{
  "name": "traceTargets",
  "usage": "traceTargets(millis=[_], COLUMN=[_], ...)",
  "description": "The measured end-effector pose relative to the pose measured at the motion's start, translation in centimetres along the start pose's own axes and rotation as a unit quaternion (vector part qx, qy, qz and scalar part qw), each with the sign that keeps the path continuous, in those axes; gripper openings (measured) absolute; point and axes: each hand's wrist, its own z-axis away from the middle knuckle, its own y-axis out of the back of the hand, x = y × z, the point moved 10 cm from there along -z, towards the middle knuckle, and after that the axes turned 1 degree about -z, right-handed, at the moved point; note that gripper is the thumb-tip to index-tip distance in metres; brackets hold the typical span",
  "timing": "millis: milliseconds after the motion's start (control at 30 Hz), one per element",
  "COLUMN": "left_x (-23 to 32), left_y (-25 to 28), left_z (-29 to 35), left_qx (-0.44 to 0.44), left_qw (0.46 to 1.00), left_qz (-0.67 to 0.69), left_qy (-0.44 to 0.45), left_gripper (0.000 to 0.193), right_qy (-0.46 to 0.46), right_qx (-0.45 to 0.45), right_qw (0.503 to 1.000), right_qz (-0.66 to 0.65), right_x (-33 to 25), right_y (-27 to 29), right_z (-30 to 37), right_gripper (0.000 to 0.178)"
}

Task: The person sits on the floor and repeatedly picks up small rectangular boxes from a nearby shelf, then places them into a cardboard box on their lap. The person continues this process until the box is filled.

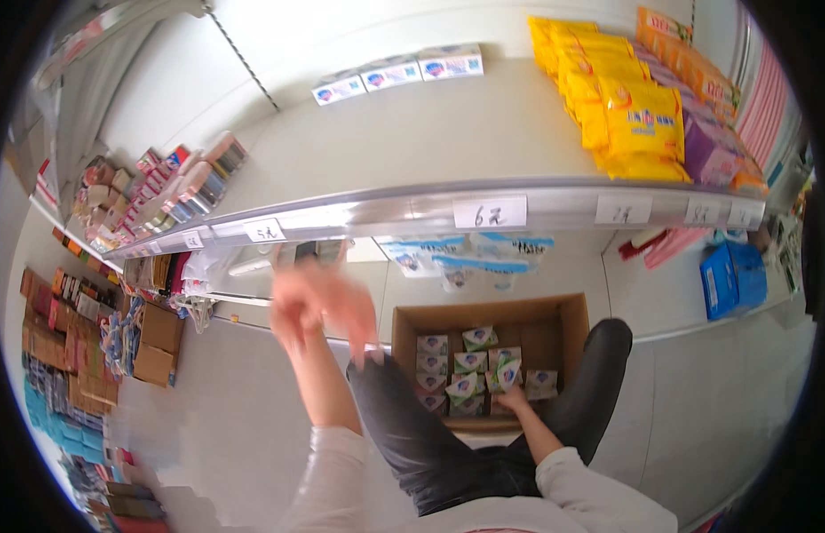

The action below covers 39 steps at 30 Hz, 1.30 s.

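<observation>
An open cardboard box stands on the floor between my knees, with several small white-and-green soap boxes inside, some in stacks and some tilted. My right hand reaches into it, its fingers closed on one tilted soap box. In front of the shelf's lower edge, above my left knee, my left hand is raised and smeared by motion. Its fingers are too blurred to read, and I see nothing clearly held in it. Three similar white soap boxes form a row at the back of the shelf.
The pale shelf has a metal price rail along its front. Yellow packets crowd its right side; small boxed goods fill the left. Below are blue-and-white packs and a blue box. Cartons stand at left.
</observation>
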Motion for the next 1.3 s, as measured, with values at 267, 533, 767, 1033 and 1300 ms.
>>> traceTargets(millis=[267,533,767,1033,1300], left_x=[0.2,-3.1,-2.6,-3.5,1.7], left_y=[27.4,37.8,39.8,38.5,33.9], left_z=[-6.2,1.6,7.5,2.8,2.8], left_qx=[0.281,0.39,0.43,0.47,0.569], left_qw=[0.532,0.392,0.431,0.423,0.394], left_qz=[-0.684,-0.635,-0.579,-0.588,-0.594], left_qy=[0.414,0.54,0.542,0.504,0.411], left_gripper=[0.055,0.069,0.074,0.076,0.058], right_qy=[-0.096,0.154,0.624,0.323,0.386], right_qx=[-0.071,-0.147,-0.126,0.451,0.393], right_qw=[0.992,0.975,0.745,0.802,0.831], right_qz=[-0.032,0.06,0.201,0.221,0.072], right_x=[-1.0,-10.4,-46.5,-66.0,-64.7], right_y=[0.0,7.0,24.9,43.9,46.3], right_z=[2.0,9.3,41.8,23.5,14.8], right_gripper=[0.05,0.056,0.043,0.052,0.057])
